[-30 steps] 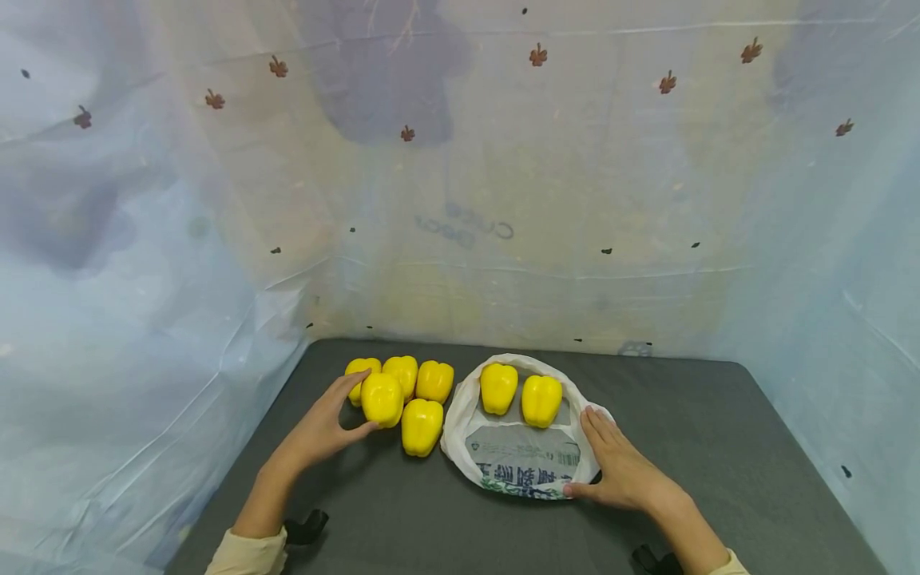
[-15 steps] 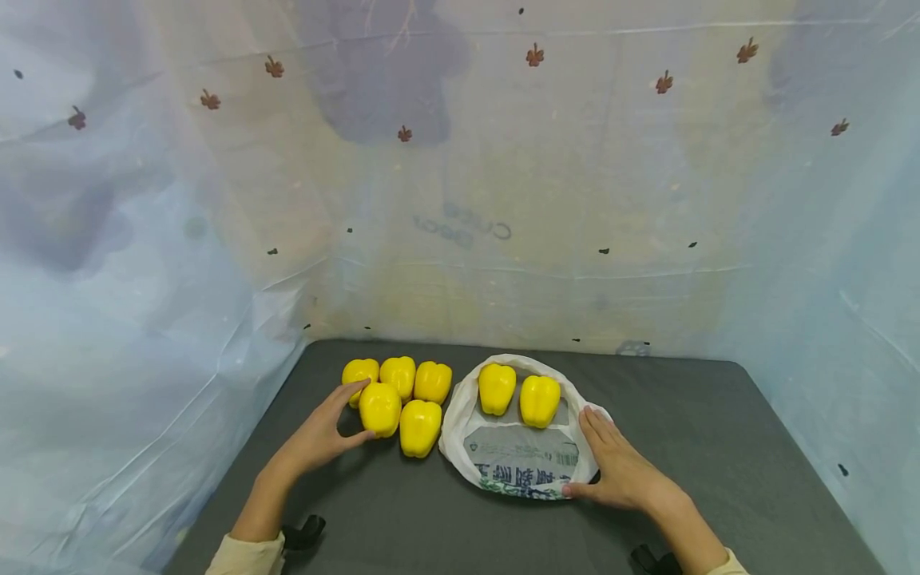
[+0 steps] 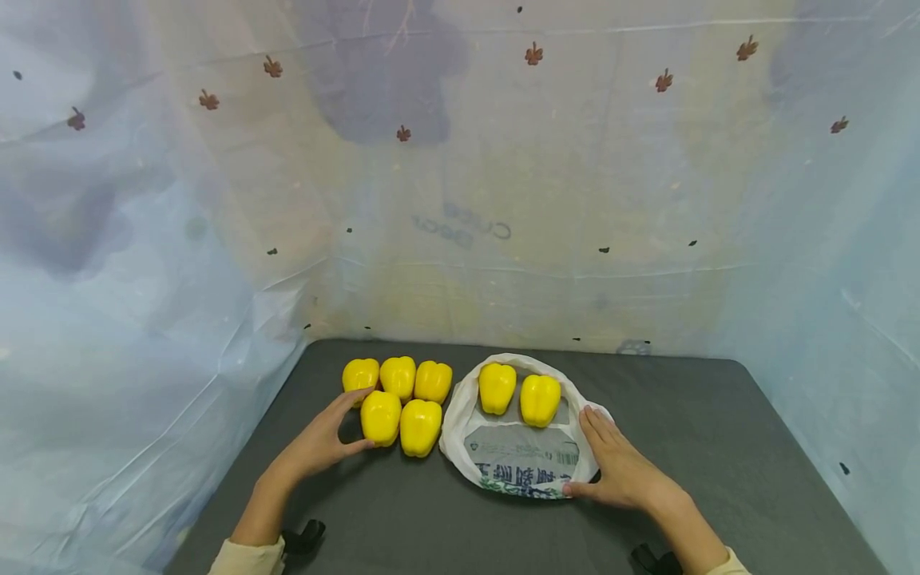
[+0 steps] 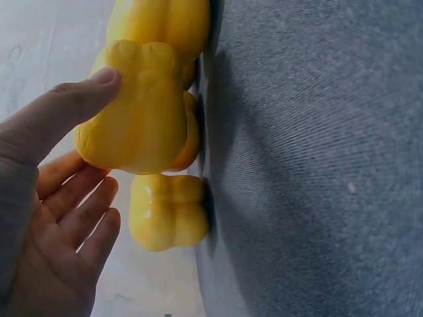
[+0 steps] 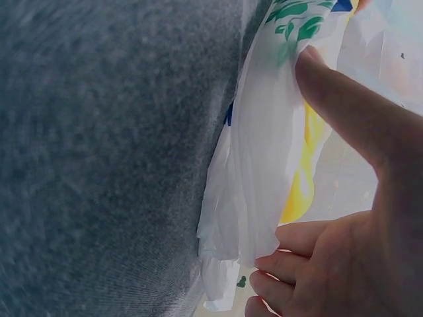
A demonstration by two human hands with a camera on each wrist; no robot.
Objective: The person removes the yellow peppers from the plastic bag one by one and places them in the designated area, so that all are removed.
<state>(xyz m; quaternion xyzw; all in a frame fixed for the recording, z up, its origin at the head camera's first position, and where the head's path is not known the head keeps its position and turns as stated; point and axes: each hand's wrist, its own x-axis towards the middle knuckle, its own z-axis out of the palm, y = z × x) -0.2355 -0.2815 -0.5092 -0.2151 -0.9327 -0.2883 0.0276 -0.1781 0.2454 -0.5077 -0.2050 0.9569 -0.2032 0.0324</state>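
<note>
My left hand (image 3: 323, 438) has a yellow bell pepper (image 3: 381, 418) between its thumb and fingers. The left wrist view shows the thumb lying along this bell pepper (image 4: 135, 112), the other fingers stretched out beneath. Close around it stand more yellow bell peppers, one directly to its right (image 3: 420, 429). A white plastic bag (image 3: 460, 455), its mouth spread wide, contains two yellow bell peppers (image 3: 540, 402). At the bag's right rim rests my right hand (image 3: 621, 467), fingers straight and thumb apart. In the right wrist view the thumb tip touches the bag (image 5: 261, 158).
A dark grey table (image 3: 690, 423) carries everything. Behind it and at both sides hang pale plastic sheets (image 3: 503, 192) with small leaf-like marks. Black straps (image 3: 305, 537) show near the wrists.
The yellow bell pepper in my left hand has come down and nearer to me, into line beside the front pepper. My right hand and the plastic bag stay as they were.
</note>
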